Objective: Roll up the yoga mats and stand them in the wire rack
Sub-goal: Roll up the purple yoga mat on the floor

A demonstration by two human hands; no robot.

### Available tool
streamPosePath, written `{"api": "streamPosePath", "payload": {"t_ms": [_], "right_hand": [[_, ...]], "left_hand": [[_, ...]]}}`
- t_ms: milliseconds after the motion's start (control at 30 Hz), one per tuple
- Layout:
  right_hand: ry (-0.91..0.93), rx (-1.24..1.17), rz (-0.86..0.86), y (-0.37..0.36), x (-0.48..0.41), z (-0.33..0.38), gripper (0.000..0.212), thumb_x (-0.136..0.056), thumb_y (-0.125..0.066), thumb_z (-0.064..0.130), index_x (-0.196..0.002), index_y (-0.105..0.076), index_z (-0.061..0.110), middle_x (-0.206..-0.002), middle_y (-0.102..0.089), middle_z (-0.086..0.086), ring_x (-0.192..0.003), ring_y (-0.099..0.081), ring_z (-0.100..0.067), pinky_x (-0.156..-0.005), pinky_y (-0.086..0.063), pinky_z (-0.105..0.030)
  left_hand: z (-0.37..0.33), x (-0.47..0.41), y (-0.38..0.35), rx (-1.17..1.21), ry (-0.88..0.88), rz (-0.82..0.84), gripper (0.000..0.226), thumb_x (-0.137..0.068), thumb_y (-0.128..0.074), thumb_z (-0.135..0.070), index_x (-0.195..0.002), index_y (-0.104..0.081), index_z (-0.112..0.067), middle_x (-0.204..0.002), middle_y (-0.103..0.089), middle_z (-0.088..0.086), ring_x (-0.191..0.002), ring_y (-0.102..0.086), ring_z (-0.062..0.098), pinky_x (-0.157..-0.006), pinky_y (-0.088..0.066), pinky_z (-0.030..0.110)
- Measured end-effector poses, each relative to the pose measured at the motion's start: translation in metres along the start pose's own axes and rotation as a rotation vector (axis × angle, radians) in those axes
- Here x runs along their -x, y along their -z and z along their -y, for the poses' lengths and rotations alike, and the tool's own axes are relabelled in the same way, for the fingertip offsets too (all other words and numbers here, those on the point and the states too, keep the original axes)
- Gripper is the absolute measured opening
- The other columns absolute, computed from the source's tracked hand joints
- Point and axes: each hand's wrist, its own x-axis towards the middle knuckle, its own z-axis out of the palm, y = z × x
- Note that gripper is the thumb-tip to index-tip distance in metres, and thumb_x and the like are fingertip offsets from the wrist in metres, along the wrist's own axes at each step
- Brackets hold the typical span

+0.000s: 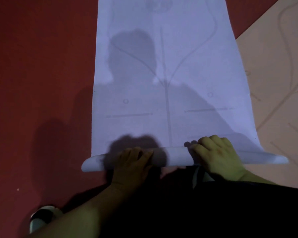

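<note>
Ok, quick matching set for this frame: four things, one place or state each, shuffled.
Things:
1. lavender mat
2. peach mat
3. shoe
4. right hand

Places or states:
A. on the red floor, lower left
B. lying flat, right of the lavender mat
C. on top of the rolled end
D. near end rolled, the rest still flat

Pairs: 1-D, 2-B, 3-A, 4-C
</note>
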Motion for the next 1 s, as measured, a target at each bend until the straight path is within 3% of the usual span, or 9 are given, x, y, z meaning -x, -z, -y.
{"api": "streamPosePath", "payload": {"t_ms": [167, 433, 533, 667, 833, 933, 1000], "right_hand": [[-0.085, 0.05, -0.005, -0.003, 0.006, 0.001, 0.033, -0.093, -0.053, 0.041, -0.109, -0.074, 0.021, -0.094, -0.064, -0.002, -0.079, -0.056, -0.032, -0.067, -0.036, -0.04], [-0.209, -0.085, 0.207, -0.006, 0.02, 0.004, 0.056, -0.08, -0.051, 0.054, -0.123, -0.07, 0.024, -0.098, -0.07, 0.001, -0.085, -0.065, -0.031, -0.07, -0.049, -0.041], [-0.265, -0.144, 0.237, -0.007, 0.021, 0.001, 0.054, -0.082, -0.05, 0.057, -0.124, -0.07, 0.029, -0.093, -0.072, 0.004, -0.084, -0.066, -0.029, -0.073, -0.051, -0.042], [-0.306, -0.3, 0.416, -0.006, 0.017, -0.008, 0.047, -0.089, -0.047, 0.065, -0.127, -0.065, 0.043, -0.094, -0.073, 0.011, -0.084, -0.066, -0.023, -0.073, -0.051, -0.039], [-0.439, -0.59, 0.559, 0.002, -0.008, -0.021, 0.043, -0.089, -0.063, 0.058, -0.132, -0.055, 0.054, -0.119, -0.061, 0.035, -0.108, -0.06, 0.002, -0.097, -0.047, -0.031], [-0.424, -0.656, 0.631, -0.005, -0.018, -0.021, 0.041, -0.092, -0.064, 0.053, -0.132, -0.054, 0.052, -0.103, -0.054, 0.044, -0.094, -0.056, 0.005, -0.084, -0.041, -0.021], [-0.412, -0.661, 0.617, -0.01, -0.014, -0.019, 0.039, -0.093, -0.063, 0.051, -0.131, -0.053, 0.051, -0.093, -0.059, 0.034, -0.086, -0.058, 0.006, -0.074, -0.038, -0.011]], "left_hand": [[-0.003, -0.01, 0.011, 0.019, 0.029, -0.01, 0.043, -0.089, -0.051, -0.049, -0.123, -0.066, -0.026, -0.112, -0.064, 0.006, -0.092, -0.058, 0.034, -0.083, -0.038, 0.043], [-0.002, -0.001, 0.008, 0.087, 0.111, 0.085, 0.051, -0.087, -0.047, -0.053, -0.124, -0.068, -0.026, -0.107, -0.069, 0.001, -0.094, -0.063, 0.034, -0.092, -0.05, 0.059], [0.004, 0.0, 0.006, 0.113, 0.078, 0.06, 0.055, -0.088, -0.046, -0.056, -0.128, -0.067, -0.024, -0.106, -0.072, 0.002, -0.09, -0.066, 0.032, -0.089, -0.049, 0.048], [0.01, -0.004, 0.013, 0.18, 0.045, 0.076, 0.057, -0.087, -0.047, -0.061, -0.126, -0.068, -0.026, -0.104, -0.076, 0.002, -0.084, -0.071, 0.031, -0.077, -0.057, 0.048], [0.028, -0.018, 0.029, 0.376, 0.136, 0.216, 0.056, -0.091, -0.056, -0.064, -0.141, -0.053, -0.039, -0.136, -0.063, -0.009, -0.115, -0.063, 0.015, -0.098, -0.047, 0.033], [0.04, -0.027, 0.035, 0.403, 0.169, 0.393, 0.054, -0.095, -0.056, -0.06, -0.145, -0.044, -0.042, -0.141, -0.056, -0.013, -0.119, -0.058, 0.01, -0.096, -0.043, 0.028], [0.041, -0.03, 0.03, 0.384, 0.154, 0.456, 0.055, -0.097, -0.053, -0.06, -0.146, -0.041, -0.04, -0.145, -0.054, -0.011, -0.124, -0.056, 0.012, -0.099, -0.042, 0.028]]}}
